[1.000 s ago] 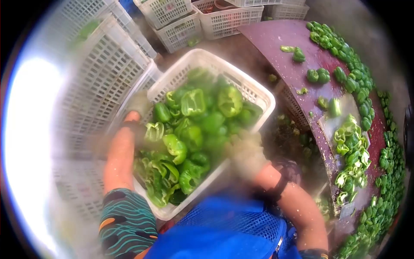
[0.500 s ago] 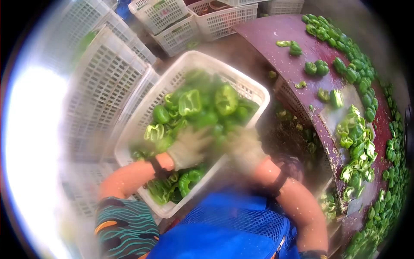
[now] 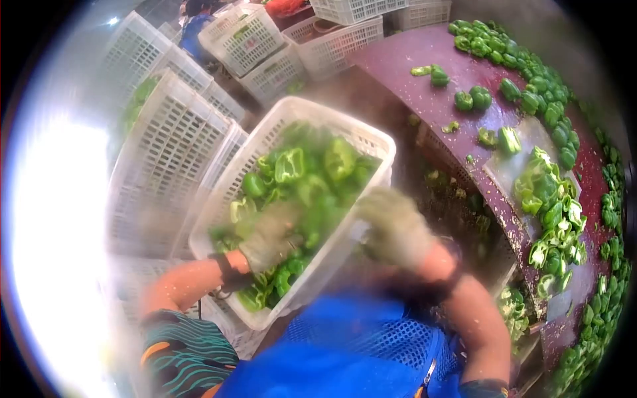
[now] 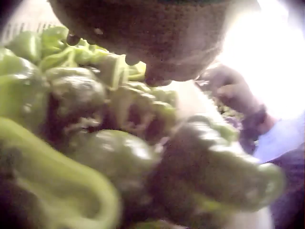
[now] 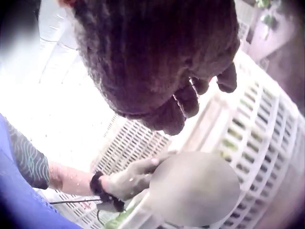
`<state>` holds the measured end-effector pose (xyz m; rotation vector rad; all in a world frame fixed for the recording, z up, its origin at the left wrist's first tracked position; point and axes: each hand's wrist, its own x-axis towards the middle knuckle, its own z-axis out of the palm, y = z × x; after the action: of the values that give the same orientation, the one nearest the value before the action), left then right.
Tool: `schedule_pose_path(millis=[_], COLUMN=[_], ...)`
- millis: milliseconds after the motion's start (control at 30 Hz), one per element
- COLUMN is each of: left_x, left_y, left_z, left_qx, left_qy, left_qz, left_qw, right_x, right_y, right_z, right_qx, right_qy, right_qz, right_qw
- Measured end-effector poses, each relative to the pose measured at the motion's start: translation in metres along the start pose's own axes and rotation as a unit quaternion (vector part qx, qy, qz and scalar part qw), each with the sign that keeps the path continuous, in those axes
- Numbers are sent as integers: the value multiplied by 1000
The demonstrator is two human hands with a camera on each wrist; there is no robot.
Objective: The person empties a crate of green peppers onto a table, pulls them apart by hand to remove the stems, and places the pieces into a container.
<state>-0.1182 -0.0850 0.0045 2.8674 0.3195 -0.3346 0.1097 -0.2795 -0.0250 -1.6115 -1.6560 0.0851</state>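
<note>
A white plastic crate [image 3: 345, 118] tilts in front of the person, holding cut green bell peppers [image 3: 290, 164], some halved and hollow. The gloved left hand [image 3: 269, 235] lies over the peppers near the crate's close end, its fingers extended. In the left wrist view that glove [image 4: 143, 36] hangs just above pepper pieces [image 4: 114, 152]. Beside the crate's right rim is the gloved right hand [image 3: 395, 222], blurred. The right wrist view shows this hand [image 5: 162, 57] with loosely bent fingers and nothing in them, above the crate's rim.
At right, a dark red table [image 3: 405, 53] bears whole green peppers [image 3: 547, 96] and a heap of cut ones [image 3: 554, 205]. Stacked white crates [image 3: 176, 139] stand close on the left, with more crates [image 3: 242, 36] behind. Pepper scraps [image 3: 458, 186] lie below the table edge.
The left hand went from the crate's left side onto the peppers, then slightly nearer the body. The right hand drew back from the peppers to outside the right rim. The head view shifted.
</note>
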Motion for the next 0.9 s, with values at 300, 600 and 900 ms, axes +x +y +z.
schedule_pose_path(millis=[300,600,900], left_x=[-3,8,148], left_y=[-5,-7,57], left_z=[101,85,-54], left_qx=[-2,78,118], left_qy=[-11,71,-3], left_qz=[114,183,-19], left_qw=[993,978,993], right_x=[-176,-204,-223], right_y=[18,18,7], right_z=[-97,-86,-99], right_qx=[-50,-51,25], right_qy=[52,11,45], right_qz=[359,345,442], right_qw=[931,937,896])
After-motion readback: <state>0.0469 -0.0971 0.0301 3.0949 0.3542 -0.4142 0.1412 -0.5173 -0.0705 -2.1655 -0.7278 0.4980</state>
